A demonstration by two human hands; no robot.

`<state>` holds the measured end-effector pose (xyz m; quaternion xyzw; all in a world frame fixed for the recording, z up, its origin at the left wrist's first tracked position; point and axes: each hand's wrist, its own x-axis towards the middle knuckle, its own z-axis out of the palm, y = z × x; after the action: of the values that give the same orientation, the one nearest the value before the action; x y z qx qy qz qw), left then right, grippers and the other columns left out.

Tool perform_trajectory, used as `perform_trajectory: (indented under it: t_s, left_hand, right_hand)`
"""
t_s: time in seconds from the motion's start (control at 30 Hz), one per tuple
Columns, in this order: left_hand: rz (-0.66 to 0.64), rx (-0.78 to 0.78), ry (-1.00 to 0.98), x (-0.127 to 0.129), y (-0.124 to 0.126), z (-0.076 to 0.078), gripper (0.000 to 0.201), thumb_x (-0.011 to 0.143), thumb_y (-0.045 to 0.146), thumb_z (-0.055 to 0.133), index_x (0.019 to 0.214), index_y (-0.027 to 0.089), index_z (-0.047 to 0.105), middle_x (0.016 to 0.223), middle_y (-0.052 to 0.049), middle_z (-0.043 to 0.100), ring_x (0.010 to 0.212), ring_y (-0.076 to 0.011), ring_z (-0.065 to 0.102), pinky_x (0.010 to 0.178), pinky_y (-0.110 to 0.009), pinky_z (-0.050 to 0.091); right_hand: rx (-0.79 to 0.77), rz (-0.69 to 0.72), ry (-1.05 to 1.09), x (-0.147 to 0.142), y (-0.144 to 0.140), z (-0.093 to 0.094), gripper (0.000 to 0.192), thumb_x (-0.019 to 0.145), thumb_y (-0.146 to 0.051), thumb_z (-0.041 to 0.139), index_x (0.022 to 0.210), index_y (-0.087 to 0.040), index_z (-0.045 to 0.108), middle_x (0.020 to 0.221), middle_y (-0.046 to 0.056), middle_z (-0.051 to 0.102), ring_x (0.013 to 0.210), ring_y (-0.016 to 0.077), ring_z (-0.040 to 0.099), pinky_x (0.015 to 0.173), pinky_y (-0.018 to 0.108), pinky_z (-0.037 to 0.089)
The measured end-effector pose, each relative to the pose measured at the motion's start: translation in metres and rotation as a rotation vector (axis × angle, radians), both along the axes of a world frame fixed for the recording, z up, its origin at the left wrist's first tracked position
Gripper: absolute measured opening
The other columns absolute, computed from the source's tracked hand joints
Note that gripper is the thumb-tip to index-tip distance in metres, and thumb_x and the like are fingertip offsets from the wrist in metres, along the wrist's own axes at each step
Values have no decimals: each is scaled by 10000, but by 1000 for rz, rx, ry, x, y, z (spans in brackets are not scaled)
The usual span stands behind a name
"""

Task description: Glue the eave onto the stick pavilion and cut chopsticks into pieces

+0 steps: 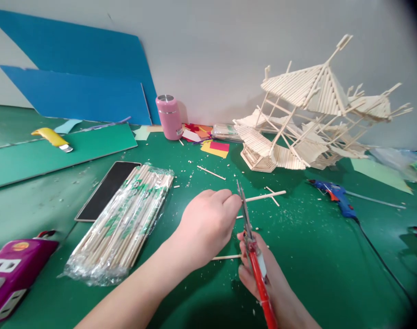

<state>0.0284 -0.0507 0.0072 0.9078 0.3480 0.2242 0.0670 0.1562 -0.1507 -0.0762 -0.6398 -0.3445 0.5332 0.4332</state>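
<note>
My left hand (211,221) is closed round a thin wooden stick (265,196), whose free end points right. Red-handled scissors (259,278) are gripped in my right hand (273,269), their blades pointing away from me. Beside the left fingers, the blades cross the stick; whether they press on it I cannot tell. More thin sticks lie under and around the hands, one a short stick (211,172) ahead. Left of my left forearm rests a clear bag of wooden chopsticks (122,224).
A stick-built pavilion model (297,119) stands at the back right, near a blue glue gun (335,196) with its cord. A pink flask (169,117) stands by the wall. To the left are a yellow utility knife (52,138), a black phone-like slab (104,194) and a purple power strip (21,269).
</note>
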Motion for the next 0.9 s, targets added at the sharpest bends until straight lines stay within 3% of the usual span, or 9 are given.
perform_trajectory:
  t_s: [0.1, 0.27, 0.47, 0.73, 0.9]
  left_hand:
    - [-16, -18, -9, 0, 0, 1, 262, 829, 127, 326, 755, 118, 577, 619, -34, 524, 533, -142, 436, 501, -268, 382]
    - [-13, 21, -106, 0, -2, 1, 236, 834, 126, 351, 767, 113, 578, 644, -39, 546, 565, -137, 471, 517, -259, 402]
    - [4, 86, -204, 0, -3, 0, 221, 836, 137, 361, 747, 128, 563, 678, -47, 567, 618, -135, 500, 555, -256, 421]
    - [-70, -297, -338, -4, 1, 5, 210, 844, 150, 382, 711, 152, 544, 599, 15, 503, 544, -83, 444, 499, -185, 362]
    - [-63, -508, -362, -4, 2, 9, 232, 845, 179, 386, 678, 159, 546, 552, 41, 473, 485, -64, 384, 457, -174, 325]
  right_hand:
    - [-31, 16, 17, -3, -1, 14, 444, 568, -341, 672, 955, -231, 484, 695, -24, 489, 509, 95, 449, 422, 194, 367]
    - [-9, 11, 26, -4, 2, 33, 295, 597, -247, 623, 846, -220, 469, 668, -41, 468, 520, 89, 434, 438, 183, 353]
    - [-46, 57, 58, -1, 5, 30, 261, 594, -217, 605, 804, -224, 450, 578, -71, 418, 448, 80, 382, 406, 185, 330]
    - [-15, -7, -4, -7, 0, 30, 374, 541, -238, 640, 870, -233, 461, 724, -39, 416, 576, 92, 381, 504, 191, 390]
    - [-18, 49, -10, -3, 1, 36, 255, 613, -335, 606, 783, -219, 455, 602, -57, 390, 474, 80, 345, 417, 179, 320]
